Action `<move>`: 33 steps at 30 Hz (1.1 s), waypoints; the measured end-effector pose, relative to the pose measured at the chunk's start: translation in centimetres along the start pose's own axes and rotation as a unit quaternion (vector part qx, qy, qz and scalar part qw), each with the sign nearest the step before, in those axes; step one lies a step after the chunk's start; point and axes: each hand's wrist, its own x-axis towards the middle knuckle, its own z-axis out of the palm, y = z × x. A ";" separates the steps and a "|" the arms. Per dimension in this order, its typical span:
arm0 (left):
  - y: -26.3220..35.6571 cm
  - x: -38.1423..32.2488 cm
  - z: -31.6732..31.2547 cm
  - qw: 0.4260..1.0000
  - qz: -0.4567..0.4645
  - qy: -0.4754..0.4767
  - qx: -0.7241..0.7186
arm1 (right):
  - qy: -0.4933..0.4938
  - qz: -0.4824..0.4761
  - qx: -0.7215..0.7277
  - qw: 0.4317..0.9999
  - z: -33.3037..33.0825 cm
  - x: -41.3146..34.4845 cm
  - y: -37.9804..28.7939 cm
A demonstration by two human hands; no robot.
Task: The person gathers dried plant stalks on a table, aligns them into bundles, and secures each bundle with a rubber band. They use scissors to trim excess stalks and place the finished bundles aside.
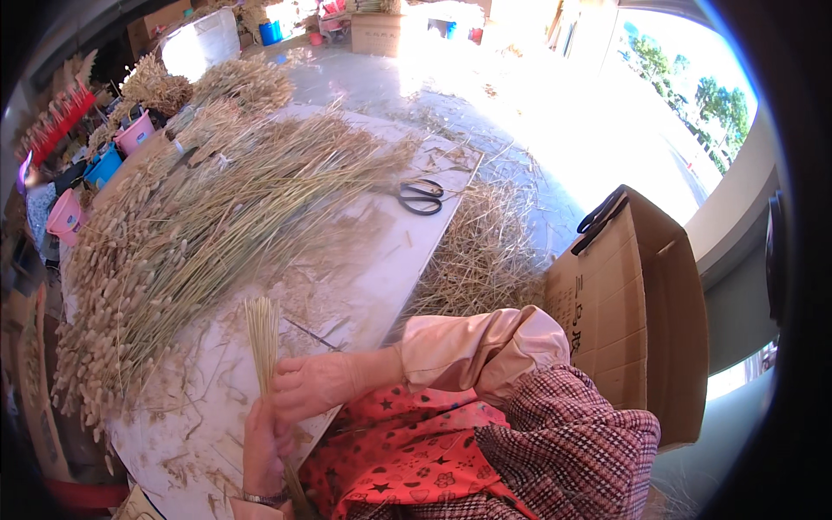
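A small bundle of dried stems [262, 338] stands nearly upright in front of me, its cut ends fanned at the top. My left hand [261, 442] is wrapped around its lower part, with a band at the wrist. Just above, my right hand [318, 385] closes its fingers around the stems at mid-length. The bundle's lower end passes down beside my left wrist, partly hidden. Left of my hands, a big pile of dried bunny-tail grass [214, 214] covers much of the white table [364, 292], fluffy heads towards the left. Black-handled scissors [421, 197] lie near the table's right edge.
Straw trimmings [484, 253] heap on the floor right of the table. An opened cardboard box [604, 312] stands at my right. Pink [134, 132] and blue [103, 166] buckets line the far left side, near another person [40, 208].
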 end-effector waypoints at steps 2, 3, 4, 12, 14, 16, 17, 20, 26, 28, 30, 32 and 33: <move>-0.1 0.0 0.1 1.000 -0.027 0.007 -0.014 | 0.004 -0.041 -0.005 0.999 0.1 0.1 0.3; -0.2 0.0 0.1 0.999 -0.045 0.023 -0.009 | 0.006 -0.057 -0.006 0.998 0.2 0.1 0.4; -0.1 0.0 0.1 0.999 -0.040 0.008 -0.029 | 0.008 -0.072 -0.006 0.997 0.2 0.2 0.4; 0.0 -0.6 -1.0 0.994 -0.067 -0.039 -0.073 | 0.022 -0.120 0.010 0.992 0.1 1.5 1.5; 0.0 -1.0 -0.8 0.992 -0.083 -0.006 -0.099 | 0.019 -0.129 0.013 0.991 -0.3 2.0 1.8; 0.2 -1.3 -0.4 0.990 -0.084 0.001 -0.109 | 0.014 -0.131 0.008 0.991 -0.9 2.5 1.8; 0.5 -1.4 -0.3 0.991 -0.085 -0.001 -0.104 | 0.014 -0.113 -0.005 0.993 -1.2 2.7 1.9; 1.5 -1.1 0.3 0.987 -0.078 -0.022 -0.139 | 0.028 -0.030 -0.030 0.999 -1.5 2.6 1.9; 2.6 0.7 -0.2 0.976 0.023 -0.033 -0.215 | 0.149 0.283 0.088 0.943 2.5 2.1 1.2; 2.7 1.0 -0.2 0.976 0.055 -0.035 -0.206 | 0.212 0.418 0.262 0.844 4.0 2.3 0.4; 2.5 0.9 -0.3 0.980 0.087 -0.025 -0.177 | 0.238 0.515 0.438 0.697 4.9 2.3 -0.4; 2.3 0.7 -0.6 0.978 0.137 -0.047 -0.149 | 0.256 0.558 0.535 0.580 5.1 2.2 -0.7; 2.0 0.3 -0.8 0.983 0.115 -0.023 -0.142 | 0.267 0.561 0.564 0.544 4.9 2.0 -0.8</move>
